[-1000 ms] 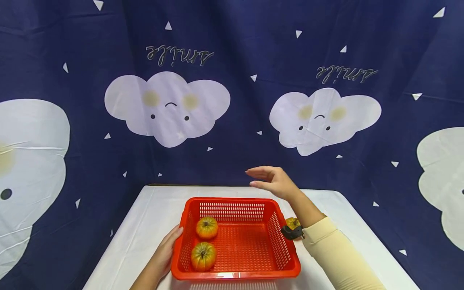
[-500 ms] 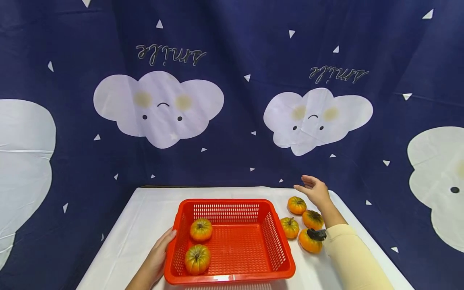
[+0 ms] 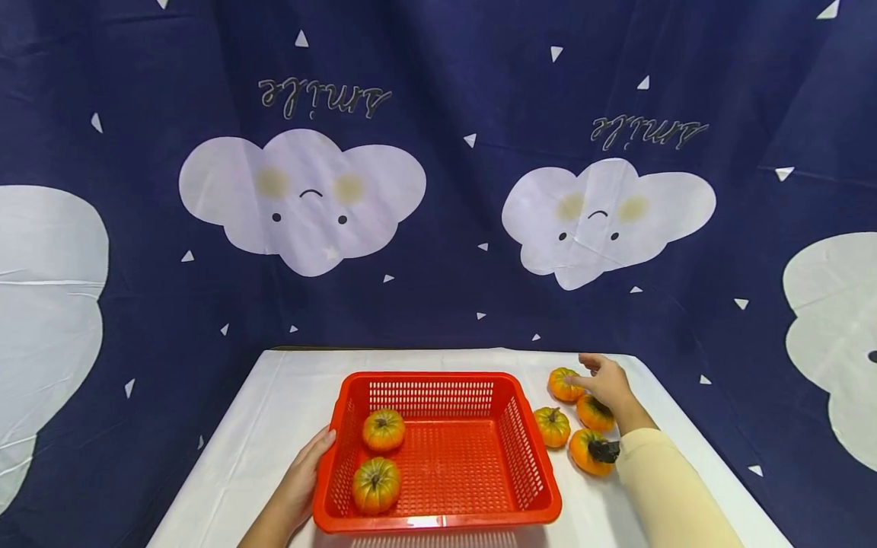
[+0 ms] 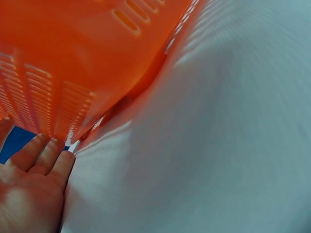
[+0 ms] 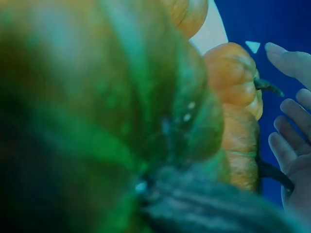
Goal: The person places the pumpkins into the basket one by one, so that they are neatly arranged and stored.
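On the left, a person's left hand (image 3: 302,473) rests against the side of a red plastic basket (image 3: 438,522), its fingers fairly straight along the perforated wall. The left wrist view shows that hand (image 4: 36,189) below the basket wall (image 4: 73,53). Inside the basket sit two small orange-green pumpkins, a rear pumpkin (image 3: 384,431) and a front pumpkin (image 3: 376,487). At the right, the right hand (image 3: 612,386) hovers with parted fingers over the farthest loose pumpkin (image 3: 563,385); its thumb overlaps that pumpkin in view. The right wrist view shows this hand (image 5: 296,131) beside pumpkin stems, holding nothing.
Right of the basket, more pumpkins stand on the white tablecloth (image 3: 233,457): one near the basket wall (image 3: 552,428), one under the right wrist (image 3: 594,413), and one nearest the sleeve (image 3: 588,455). A dark blue curtain (image 3: 438,320) hangs behind the table.
The right hand has moved from above the basket's back right corner out to the loose pumpkins, then lowered toward the farthest one. The left hand stays at the basket.
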The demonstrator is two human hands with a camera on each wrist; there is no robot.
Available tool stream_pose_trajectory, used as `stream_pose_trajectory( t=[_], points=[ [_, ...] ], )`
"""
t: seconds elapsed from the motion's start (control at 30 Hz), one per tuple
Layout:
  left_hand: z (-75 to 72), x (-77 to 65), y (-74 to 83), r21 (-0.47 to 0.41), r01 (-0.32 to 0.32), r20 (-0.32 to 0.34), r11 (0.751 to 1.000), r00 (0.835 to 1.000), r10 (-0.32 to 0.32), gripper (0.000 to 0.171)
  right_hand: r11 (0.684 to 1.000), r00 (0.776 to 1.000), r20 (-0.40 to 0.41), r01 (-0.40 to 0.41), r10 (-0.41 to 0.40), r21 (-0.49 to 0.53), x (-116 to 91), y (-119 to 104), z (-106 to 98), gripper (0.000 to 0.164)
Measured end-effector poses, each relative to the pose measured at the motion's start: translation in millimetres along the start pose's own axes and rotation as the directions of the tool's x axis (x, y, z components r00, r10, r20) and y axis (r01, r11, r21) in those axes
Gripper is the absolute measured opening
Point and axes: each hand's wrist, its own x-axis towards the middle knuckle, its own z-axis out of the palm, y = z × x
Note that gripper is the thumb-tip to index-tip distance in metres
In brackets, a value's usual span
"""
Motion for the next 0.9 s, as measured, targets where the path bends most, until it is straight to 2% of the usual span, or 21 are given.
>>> stream_pose_trajectory(
  t=[0.17, 0.43, 0.63, 0.9],
  points=[
    [-0.7, -0.4, -1.5, -0.003, 0.007, 0.0, 1.0, 1.0, -0.007, 0.069, 0.997, 0.998, 0.065, -0.015, 0.02, -0.072, 3.8, 8.3, 1.5, 0.078],
    [-2.1, 0.8, -1.0, 0.008, -0.003, 0.01, 1.0, 1.0, 0.003, 0.069, 0.991, 0.982, 0.179, -0.039, 0.062, -0.129, 8.2, 5.9, 4.3, 0.079],
    [-0.4, 2.6, 0.9, 0.032, 0.001, -0.009, 0.999, 1.0, -0.001, 0.07, 0.986, 0.98, 0.187, -0.039, 0.069, -0.161, 11.6, 3.2, 8.6, 0.077],
    [-0.6, -0.2, -1.4, 0.008, 0.005, -0.019, 1.0, 1.0, -0.005, 0.07, 0.98, 0.983, 0.181, 0.021, 0.015, -0.197, 14.7, -2.7, 20.1, 0.077]
  ],
)
